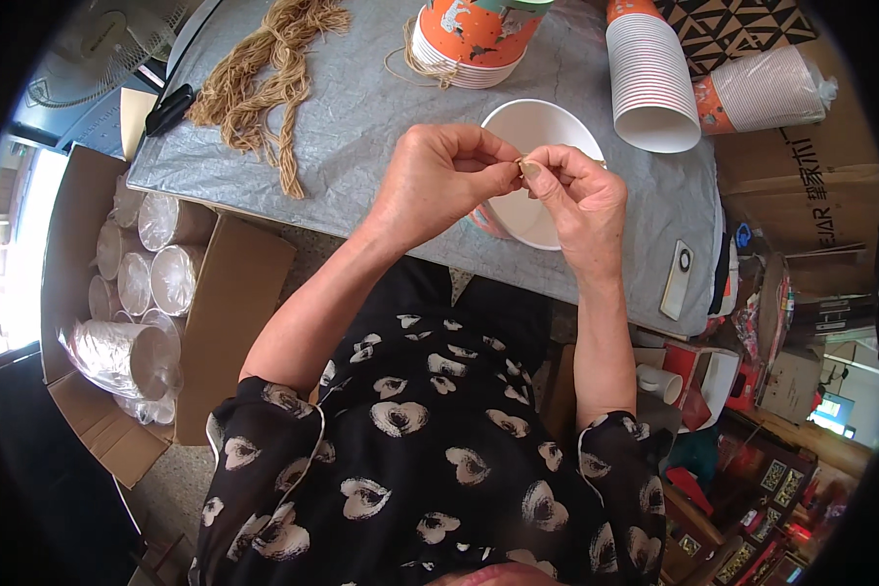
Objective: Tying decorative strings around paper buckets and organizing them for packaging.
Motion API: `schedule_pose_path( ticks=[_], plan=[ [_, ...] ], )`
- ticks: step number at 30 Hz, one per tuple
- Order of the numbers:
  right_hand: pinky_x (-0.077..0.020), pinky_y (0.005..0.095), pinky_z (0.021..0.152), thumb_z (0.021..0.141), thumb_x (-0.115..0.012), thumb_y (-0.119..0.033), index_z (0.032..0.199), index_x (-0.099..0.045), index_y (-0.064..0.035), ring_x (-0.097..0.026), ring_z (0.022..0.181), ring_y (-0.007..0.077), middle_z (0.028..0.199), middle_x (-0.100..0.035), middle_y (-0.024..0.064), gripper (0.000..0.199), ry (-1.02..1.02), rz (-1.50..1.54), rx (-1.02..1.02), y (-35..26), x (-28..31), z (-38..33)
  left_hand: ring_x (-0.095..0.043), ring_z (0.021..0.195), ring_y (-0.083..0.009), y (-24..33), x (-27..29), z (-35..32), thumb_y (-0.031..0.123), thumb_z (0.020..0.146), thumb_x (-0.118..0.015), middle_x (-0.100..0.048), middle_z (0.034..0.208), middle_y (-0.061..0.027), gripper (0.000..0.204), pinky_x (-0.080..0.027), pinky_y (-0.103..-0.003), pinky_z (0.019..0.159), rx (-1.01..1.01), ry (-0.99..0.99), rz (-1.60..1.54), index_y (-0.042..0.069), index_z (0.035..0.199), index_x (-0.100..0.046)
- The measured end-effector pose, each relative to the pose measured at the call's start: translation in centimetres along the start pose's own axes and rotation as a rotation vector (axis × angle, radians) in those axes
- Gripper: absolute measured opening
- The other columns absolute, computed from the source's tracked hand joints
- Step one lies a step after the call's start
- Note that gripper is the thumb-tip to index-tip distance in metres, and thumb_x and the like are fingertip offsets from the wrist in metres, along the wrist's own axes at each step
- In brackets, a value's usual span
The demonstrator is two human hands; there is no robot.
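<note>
My left hand [430, 186] and my right hand [586, 200] meet fingertip to fingertip above a large white-lined paper bucket [542, 122]. Each is closed in a pinch on a thin tan piece of twine [521, 168], most of it hidden by the fingers. The bucket leans with its mouth toward me, a patch of its coloured outside showing below my left fingers. Farther off stands an orange patterned stack of paper buckets [479, 44], with a twine loop [400, 63] hanging at its left side. A loose bundle of tan twine [254, 88] lies at the far left.
Black-handled scissors [171, 110] lie at the grey-covered table's [361, 127] left edge. Nested buckets [654, 88] and a plastic-wrapped stack [767, 90] lie at the far right. A white phone-like object [676, 280] rests near the right edge. A cardboard box [234, 303] of wrapped cups stands left.
</note>
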State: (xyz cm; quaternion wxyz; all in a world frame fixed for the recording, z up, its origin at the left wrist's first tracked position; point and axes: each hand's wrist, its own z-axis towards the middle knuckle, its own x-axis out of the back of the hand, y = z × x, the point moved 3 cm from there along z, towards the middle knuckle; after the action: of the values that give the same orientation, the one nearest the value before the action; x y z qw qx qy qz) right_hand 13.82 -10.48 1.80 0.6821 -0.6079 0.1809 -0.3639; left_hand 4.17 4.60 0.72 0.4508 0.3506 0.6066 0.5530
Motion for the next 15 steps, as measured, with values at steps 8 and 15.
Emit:
schedule_pose_path(
  ticks=[8, 15],
  plan=[
    [-0.0507, 0.0225, 0.074, 0.095, -0.075, -0.01, 0.099, -0.072, 0.003, -0.061, 0.078, 0.0073, 0.087, -0.07, 0.0026, 0.014, 0.038, 0.157, -0.092, -0.45, -0.36, -0.35, -0.075, 0.086, -0.0128, -0.24, -0.3, -0.42, 0.007, 0.091, -0.075, -0.078, 0.09, -0.0112, 0.017, -0.061, -0.027, 0.074, -0.041, 0.005, 0.024, -0.006, 0.102, -0.076],
    [-0.0412, 0.0202, 0.057, 0.1, -0.069, -0.014, 0.102, -0.07, 0.0029, -0.051, 0.062, 0.0028, 0.075, -0.063, -0.0026, 0.017, 0.046, 0.21, -0.157, 0.28, 0.25, -0.09, -0.074, 0.087, -0.0125, -0.42, -0.39, -0.55, 0.007, 0.094, -0.073, -0.077, 0.089, -0.009, 0.015, -0.061, -0.027, 0.075, -0.051, -0.025, 0.041, -0.005, 0.101, -0.075]
  ],
)
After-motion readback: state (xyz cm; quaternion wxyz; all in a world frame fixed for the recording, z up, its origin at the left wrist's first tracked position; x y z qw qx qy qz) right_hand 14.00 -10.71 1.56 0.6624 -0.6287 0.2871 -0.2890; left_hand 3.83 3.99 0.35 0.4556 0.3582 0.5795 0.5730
